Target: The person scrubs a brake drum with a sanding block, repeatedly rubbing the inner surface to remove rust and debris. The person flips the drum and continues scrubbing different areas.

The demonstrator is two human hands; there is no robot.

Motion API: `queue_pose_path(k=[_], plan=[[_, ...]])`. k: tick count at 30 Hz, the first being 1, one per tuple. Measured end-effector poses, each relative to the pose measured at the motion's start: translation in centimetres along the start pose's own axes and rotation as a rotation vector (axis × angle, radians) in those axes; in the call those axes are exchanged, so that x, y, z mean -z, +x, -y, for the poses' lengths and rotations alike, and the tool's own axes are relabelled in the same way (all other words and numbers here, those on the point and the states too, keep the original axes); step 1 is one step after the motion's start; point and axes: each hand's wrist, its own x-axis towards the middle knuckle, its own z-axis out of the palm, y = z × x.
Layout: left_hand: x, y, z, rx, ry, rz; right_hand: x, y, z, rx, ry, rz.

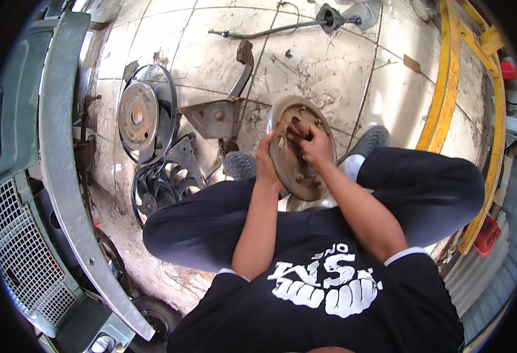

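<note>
A round, rusty metal plate, which looks like a drum brake backing plate (288, 162), stands tilted between my legs. My left hand (265, 162) is closed round its left rim, thumb toward the near face. My right hand (317, 147) reaches over the plate's face with its fingers curled together near the middle. Whatever those fingers pinch, if anything, is hidden. Small studs and holes show around the plate's face.
Left on the tiled floor lie another rusty round plate (137, 116), a black fan (148, 191) and a pedal on a bracket (214, 116). A cable (270, 30) lies beyond. A grey bumper (64, 147) flanks me left, a yellow frame (444, 76) right.
</note>
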Motion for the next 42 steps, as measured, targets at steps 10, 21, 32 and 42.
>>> queue_pose_path(k=[10,21,32,42], plan=[[-2.2,0.7,0.3,0.042,-0.076,0.082,1.9,1.7,2.9,0.222,0.002,-0.413],[-1.9,-0.5,1.1,-0.548,0.229,0.102,0.8,1.5,4.6,0.219,0.207,-0.456],[-1.8,0.1,-1.3,-0.031,0.374,0.035,1.4,-1.7,5.8,-0.156,0.445,-0.245],[-2.2,-3.0,-0.5,-0.061,-0.136,-0.072,4.2,-6.2,7.0,-0.309,0.114,0.118]])
